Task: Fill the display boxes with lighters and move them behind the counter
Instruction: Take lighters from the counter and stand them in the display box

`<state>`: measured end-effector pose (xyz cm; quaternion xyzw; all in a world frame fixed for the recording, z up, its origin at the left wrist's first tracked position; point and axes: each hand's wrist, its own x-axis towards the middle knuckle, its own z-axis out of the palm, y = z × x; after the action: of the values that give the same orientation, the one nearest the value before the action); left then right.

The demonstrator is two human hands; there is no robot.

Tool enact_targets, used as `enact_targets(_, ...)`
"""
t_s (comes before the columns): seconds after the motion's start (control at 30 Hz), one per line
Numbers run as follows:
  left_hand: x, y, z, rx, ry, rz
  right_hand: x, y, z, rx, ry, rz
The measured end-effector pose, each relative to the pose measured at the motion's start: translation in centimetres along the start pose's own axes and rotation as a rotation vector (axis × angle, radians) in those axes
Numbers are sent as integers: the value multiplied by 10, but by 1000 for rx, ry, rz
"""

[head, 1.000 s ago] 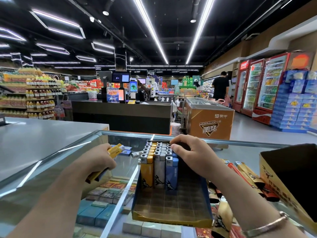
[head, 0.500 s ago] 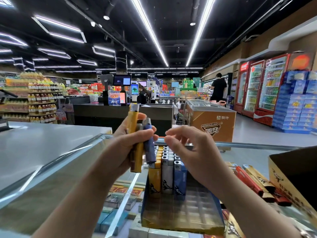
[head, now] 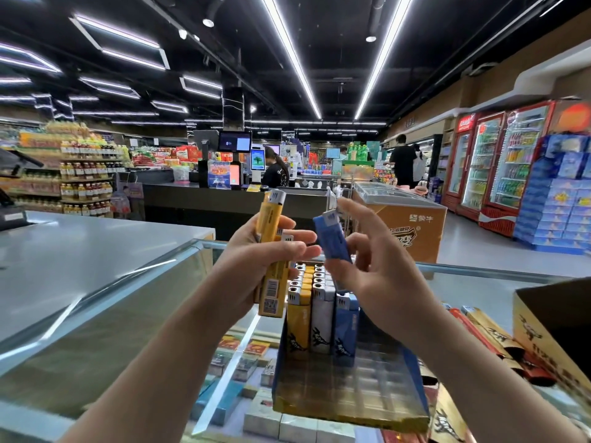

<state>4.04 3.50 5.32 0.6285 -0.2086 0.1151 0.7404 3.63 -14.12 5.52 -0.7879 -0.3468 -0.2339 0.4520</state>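
Observation:
A display box (head: 348, 398) with blue sides lies on the glass counter (head: 128, 302), its far end packed with rows of yellow, white and blue lighters (head: 316, 302). Above it my left hand (head: 256, 266) grips a bunch of yellow lighters (head: 271, 251), one sticking up higher than the rest. My right hand (head: 380, 276) pinches a single blue lighter (head: 331, 238), tilted, just right of the bunch.
An open cardboard box (head: 550, 334) stands at the right edge with flat gold and red cartons (head: 492, 340) beside it. Cigarette packs show under the glass. A steel counter (head: 80, 247) lies to the left, a freezer chest (head: 403, 219) beyond.
Both hands rose from the display box. The blue lighter passed from the bunch in my left hand into my right hand's pinch.

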Motion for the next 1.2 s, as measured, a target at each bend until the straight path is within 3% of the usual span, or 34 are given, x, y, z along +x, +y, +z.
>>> enact_targets(0.13,3,-5,-7,34,151,26,3,-3,-17,227,-4,91)
enact_targets(0.3,8,-14,-8,517,295,276,5,-4,-31,548,-40,227)
enact_targets(0.43,10,-22,-4,843,319,454,0,1,-41,360,-116,281)
enact_targets(0.7,9,-27,-4,870,272,456,-7,-6,-38,-77,-414,198)
enact_targets(0.87,8,-29,-3,873,247,443,-12,-11,-30,-376,-435,63)
enact_targets(1.2,8,-30,-4,883,246,420,-13,-21,-23,-411,-461,-9)
